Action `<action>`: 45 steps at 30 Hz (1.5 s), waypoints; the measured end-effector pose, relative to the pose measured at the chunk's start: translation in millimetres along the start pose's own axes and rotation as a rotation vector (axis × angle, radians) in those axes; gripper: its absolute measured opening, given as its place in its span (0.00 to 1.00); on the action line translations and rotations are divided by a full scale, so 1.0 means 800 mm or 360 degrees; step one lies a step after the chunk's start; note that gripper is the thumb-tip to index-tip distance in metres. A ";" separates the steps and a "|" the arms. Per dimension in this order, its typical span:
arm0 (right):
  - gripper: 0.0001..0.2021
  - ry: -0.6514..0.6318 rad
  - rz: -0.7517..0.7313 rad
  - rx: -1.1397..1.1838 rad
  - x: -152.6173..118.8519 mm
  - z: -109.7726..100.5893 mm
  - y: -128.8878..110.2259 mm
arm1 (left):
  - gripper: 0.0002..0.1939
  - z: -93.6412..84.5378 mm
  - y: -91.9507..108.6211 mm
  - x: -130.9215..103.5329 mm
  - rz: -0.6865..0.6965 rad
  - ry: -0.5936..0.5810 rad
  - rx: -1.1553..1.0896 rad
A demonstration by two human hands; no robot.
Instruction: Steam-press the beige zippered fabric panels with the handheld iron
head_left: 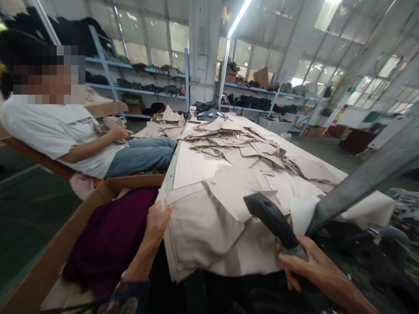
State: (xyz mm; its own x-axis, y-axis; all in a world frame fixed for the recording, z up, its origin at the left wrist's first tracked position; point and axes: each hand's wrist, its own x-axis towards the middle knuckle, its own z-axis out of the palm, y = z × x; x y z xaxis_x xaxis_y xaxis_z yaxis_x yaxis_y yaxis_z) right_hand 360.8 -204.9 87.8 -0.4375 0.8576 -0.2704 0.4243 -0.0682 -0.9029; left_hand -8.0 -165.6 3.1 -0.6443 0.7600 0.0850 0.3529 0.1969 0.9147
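Though inside carton (pixel 59 248), purple cloth (pixel 114 235) near left hand (pixel 158 221)

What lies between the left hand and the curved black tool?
Overlapping beige fabric pieces lie between the left hand and the curved black tool, as the head view shows.

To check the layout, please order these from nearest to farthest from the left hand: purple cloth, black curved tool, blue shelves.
1. Purple cloth: in the box, just left of the left hand.
2. Black curved tool: right side, in the right hand.
3. Blue shelves: far background.
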 end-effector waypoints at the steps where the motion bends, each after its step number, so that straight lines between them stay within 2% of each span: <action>1: 0.10 -0.0012 0.0013 0.0014 0.003 0.002 0.001 | 0.12 -0.003 -0.004 0.002 0.0124 0.0087 0.0266; 3: 0.09 -0.0027 0.0033 0.0016 0.010 0.005 0.001 | 0.17 -0.006 0.002 0.007 0.0417 0.0235 0.0604; 5: 0.08 -0.0045 0.0041 0.0014 0.016 0.008 -0.001 | 0.19 -0.002 0.022 0.012 0.0689 0.0327 0.0684; 6: 0.08 -0.0059 0.0051 0.0021 0.020 0.009 -0.003 | 0.17 0.004 0.034 0.015 0.0726 0.0323 0.0676; 7: 0.08 -0.0064 0.0063 0.0034 0.024 0.010 -0.004 | 0.16 0.012 0.045 0.019 0.0705 0.0258 0.0644; 10: 0.08 -0.0098 0.0085 0.0052 0.040 0.009 -0.007 | 0.14 0.046 0.071 0.037 0.0562 -0.0108 0.0500; 12: 0.09 -0.0117 0.0087 0.0047 0.054 0.006 -0.009 | 0.14 0.073 0.076 0.053 0.0635 -0.0257 0.0483; 15: 0.09 -0.0124 0.0054 0.0080 0.079 0.003 -0.010 | 0.17 0.109 0.066 0.078 0.0776 -0.0274 0.0540; 18: 0.08 -0.0198 0.0025 0.0093 0.103 0.000 -0.014 | 0.18 0.128 0.046 0.094 0.0774 -0.0319 0.0545; 23: 0.08 -0.0269 -0.0014 0.0110 0.146 0.003 -0.031 | 0.17 0.133 0.023 0.096 0.0826 -0.0342 0.0477; 30: 0.11 -0.0415 0.0002 0.0014 0.216 0.024 -0.043 | 0.17 0.133 0.016 0.096 0.0922 -0.0378 0.0509; 33: 0.11 -0.0420 -0.0043 0.0050 0.233 0.028 -0.045 | 0.16 0.135 0.013 0.097 0.0977 -0.0368 0.0568; 36: 0.11 -0.0333 -0.0074 0.0105 0.230 0.019 -0.051 | 0.16 0.138 0.010 0.096 0.0973 -0.0319 0.0651; 39: 0.12 -0.0117 -0.0095 0.0102 0.204 -0.004 -0.055 | 0.17 0.139 0.009 0.092 0.1036 -0.0303 0.0725; 41: 0.11 0.0014 -0.0048 0.0062 0.172 -0.019 -0.053 | 0.18 0.139 0.010 0.089 0.1087 -0.0314 0.0786; 45: 0.10 -0.0030 0.0135 -0.0114 0.088 -0.032 -0.040 | 0.18 0.139 0.014 0.086 0.1085 -0.0335 0.0918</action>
State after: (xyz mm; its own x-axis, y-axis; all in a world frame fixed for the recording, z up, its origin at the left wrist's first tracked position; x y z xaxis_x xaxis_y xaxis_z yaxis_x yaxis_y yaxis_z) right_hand 336.4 -129.1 106.2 -0.4122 0.8406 -0.3515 0.5157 -0.1027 -0.8506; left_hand 26.7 -42.3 -24.5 -0.0554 0.9111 0.4084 0.9318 -0.0998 0.3490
